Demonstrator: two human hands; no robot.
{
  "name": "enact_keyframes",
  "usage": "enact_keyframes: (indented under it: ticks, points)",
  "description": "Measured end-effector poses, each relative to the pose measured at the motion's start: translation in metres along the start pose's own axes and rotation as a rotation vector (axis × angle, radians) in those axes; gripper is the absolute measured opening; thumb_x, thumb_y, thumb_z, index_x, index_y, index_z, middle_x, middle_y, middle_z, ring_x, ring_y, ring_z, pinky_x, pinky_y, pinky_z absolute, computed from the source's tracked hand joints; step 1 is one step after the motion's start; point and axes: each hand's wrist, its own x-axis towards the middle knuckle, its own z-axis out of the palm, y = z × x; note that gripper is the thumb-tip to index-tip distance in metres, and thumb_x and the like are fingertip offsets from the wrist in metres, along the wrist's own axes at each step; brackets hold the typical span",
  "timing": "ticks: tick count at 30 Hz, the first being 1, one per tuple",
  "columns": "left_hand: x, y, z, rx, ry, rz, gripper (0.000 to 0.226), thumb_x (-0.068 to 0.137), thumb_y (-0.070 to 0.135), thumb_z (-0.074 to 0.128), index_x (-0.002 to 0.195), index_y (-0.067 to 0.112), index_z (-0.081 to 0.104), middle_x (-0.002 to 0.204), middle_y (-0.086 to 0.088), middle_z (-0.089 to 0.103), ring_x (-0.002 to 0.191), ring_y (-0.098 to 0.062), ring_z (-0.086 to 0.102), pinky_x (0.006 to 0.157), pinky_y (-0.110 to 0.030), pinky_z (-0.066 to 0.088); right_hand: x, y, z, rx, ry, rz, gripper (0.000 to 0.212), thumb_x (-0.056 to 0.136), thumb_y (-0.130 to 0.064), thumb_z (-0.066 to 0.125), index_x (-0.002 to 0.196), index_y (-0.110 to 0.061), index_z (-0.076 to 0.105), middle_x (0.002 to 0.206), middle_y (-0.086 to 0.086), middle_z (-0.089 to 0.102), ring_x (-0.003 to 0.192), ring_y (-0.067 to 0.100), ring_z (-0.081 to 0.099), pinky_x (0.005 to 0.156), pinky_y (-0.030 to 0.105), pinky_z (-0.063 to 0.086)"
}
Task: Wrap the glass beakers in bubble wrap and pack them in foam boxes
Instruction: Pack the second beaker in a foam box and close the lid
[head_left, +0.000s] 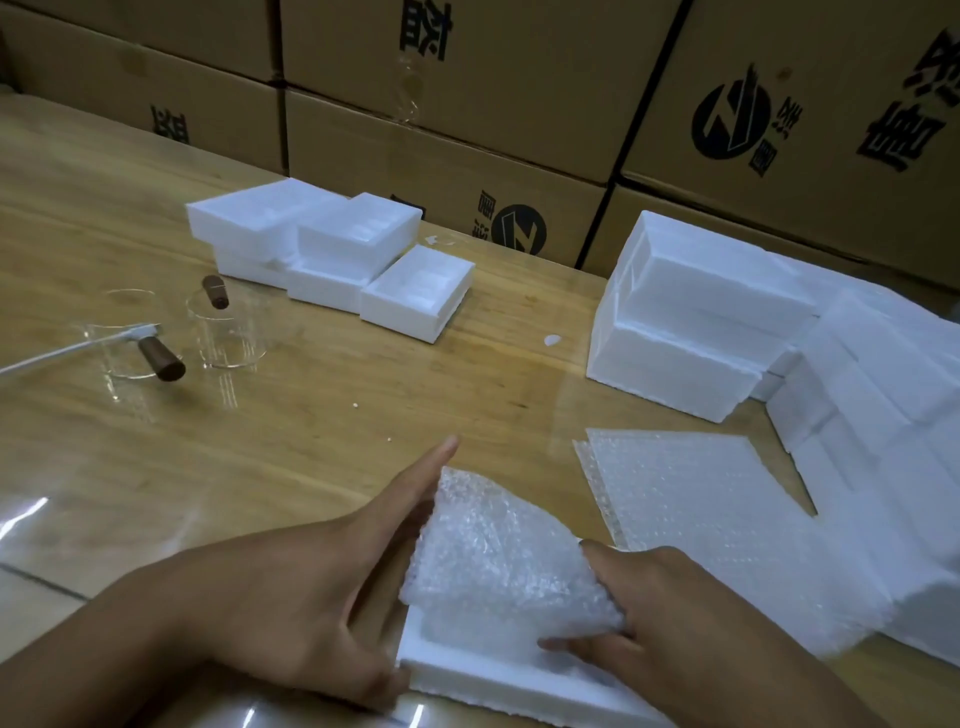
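Note:
A bundle of bubble wrap (498, 551) sits in an open white foam box (498, 675) near the table's front edge; what it holds is hidden. My left hand (332, 587) presses flat against the bundle's left side, and its thumb touches the box's corner. My right hand (644, 608) grips the bundle from the right, fingers curled under it. Two bare glass beakers with brown wooden handles stand at the left: one (127, 338) nearer me, one (228, 332) beside it.
Flat bubble-wrap sheets (696, 493) lie to the right. Open foam boxes (332, 254) are piled at the back centre, taller foam stacks (696, 322) at the right. Cardboard cartons (519, 104) wall the far edge. A white rod (62, 353) lies by the left beaker.

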Motion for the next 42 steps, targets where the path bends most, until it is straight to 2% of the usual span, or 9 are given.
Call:
enact_keyframes:
  ticks: [3, 6, 8, 12, 18, 23, 27, 35, 42]
  points:
    - [-0.033, 0.013, -0.004, 0.078, 0.108, 0.252, 0.044, 0.106, 0.034, 0.023, 0.135, 0.019, 0.051, 0.151, -0.012, 0.045, 0.131, -0.012, 0.049, 0.100, -0.020, 0.030, 0.001, -0.001, 0.000, -0.016, -0.005, -0.042, 0.040, 0.082, -0.066, 0.058, 0.084, -0.029, 0.044, 0.079, -0.011, 0.055, 0.080, 0.011, 0.055, 0.074, 0.028, 0.044]
    - [-0.051, 0.037, -0.013, 0.049, 0.150, 0.481, 0.025, 0.075, 0.042, 0.060, 0.093, 0.029, 0.073, 0.126, -0.003, 0.068, 0.098, 0.015, 0.059, 0.107, -0.018, 0.033, 0.001, -0.002, 0.002, -0.051, -0.006, -0.085, 0.045, 0.085, -0.066, 0.054, 0.100, -0.024, 0.049, 0.091, -0.007, 0.062, 0.087, 0.014, 0.060, 0.078, 0.031, 0.048]
    - [-0.047, 0.031, -0.017, 0.298, 0.070, 0.444, 0.055, 0.071, 0.045, 0.075, 0.122, 0.027, 0.065, 0.148, 0.004, 0.048, 0.115, 0.022, 0.048, 0.115, -0.017, 0.029, 0.001, -0.004, 0.004, -0.106, -0.015, -0.093, 0.044, 0.087, -0.064, 0.051, 0.102, -0.023, 0.050, 0.095, -0.004, 0.064, 0.088, 0.018, 0.061, 0.079, 0.033, 0.048]
    - [-0.063, 0.018, -0.015, 0.430, -0.173, 0.514, 0.066, 0.092, 0.067, 0.045, 0.149, 0.056, 0.013, 0.157, 0.030, 0.017, 0.145, 0.008, 0.020, 0.107, -0.005, 0.020, 0.003, -0.009, 0.006, -0.215, -0.023, -0.102, 0.041, 0.089, -0.059, 0.050, 0.111, -0.024, 0.052, 0.103, -0.002, 0.066, 0.095, 0.020, 0.062, 0.084, 0.031, 0.047]
    - [-0.054, 0.023, -0.020, 0.479, 0.066, 0.549, 0.041, 0.095, 0.057, 0.037, 0.132, 0.046, 0.053, 0.134, 0.025, 0.052, 0.129, -0.001, 0.049, 0.101, -0.021, 0.040, 0.002, -0.011, 0.002, -0.224, -0.052, -0.109, 0.039, 0.092, -0.056, 0.050, 0.115, -0.025, 0.048, 0.107, 0.000, 0.064, 0.098, 0.024, 0.061, 0.082, 0.034, 0.047]
    - [-0.065, 0.018, -0.045, 0.377, 0.044, 0.399, 0.028, 0.077, 0.052, 0.065, 0.102, 0.040, 0.069, 0.100, 0.009, 0.069, 0.090, -0.012, 0.065, 0.079, -0.025, 0.051, 0.000, -0.010, 0.003, -0.180, -0.018, -0.110, 0.037, 0.089, -0.060, 0.050, 0.110, -0.029, 0.046, 0.103, -0.008, 0.063, 0.094, 0.016, 0.060, 0.079, 0.033, 0.045]
    - [-0.056, 0.025, -0.038, 0.224, -0.047, 0.401, 0.008, 0.083, 0.035, 0.068, 0.086, 0.028, 0.069, 0.109, 0.004, 0.068, 0.107, -0.016, 0.064, 0.088, -0.018, 0.047, -0.003, -0.010, -0.002, -0.069, -0.013, -0.103, 0.029, 0.084, -0.062, 0.049, 0.089, -0.035, 0.040, 0.086, -0.016, 0.054, 0.080, 0.006, 0.054, 0.070, 0.025, 0.043]
    - [-0.052, 0.031, -0.043, 0.061, -0.172, 0.230, 0.041, 0.075, 0.045, 0.078, 0.113, 0.035, 0.067, 0.100, 0.002, 0.069, 0.088, -0.024, 0.066, 0.084, -0.041, 0.054, -0.021, 0.010, -0.024, 0.230, 0.031, -0.070, 0.066, 0.058, -0.096, 0.044, 0.112, -0.059, 0.041, 0.116, -0.040, 0.046, 0.105, -0.016, 0.048, 0.079, 0.017, 0.041]
    - [-0.040, 0.046, -0.026, 0.023, -0.183, 0.259, 0.013, 0.079, 0.043, 0.070, 0.085, 0.031, 0.071, 0.120, 0.009, 0.069, 0.111, -0.011, 0.066, 0.086, -0.032, 0.053, -0.009, -0.002, -0.004, 0.460, 0.339, -0.153, 0.036, 0.084, -0.053, 0.059, 0.079, -0.017, 0.060, 0.063, -0.008, 0.053, 0.057, 0.004, 0.047, 0.054, 0.016, 0.036]
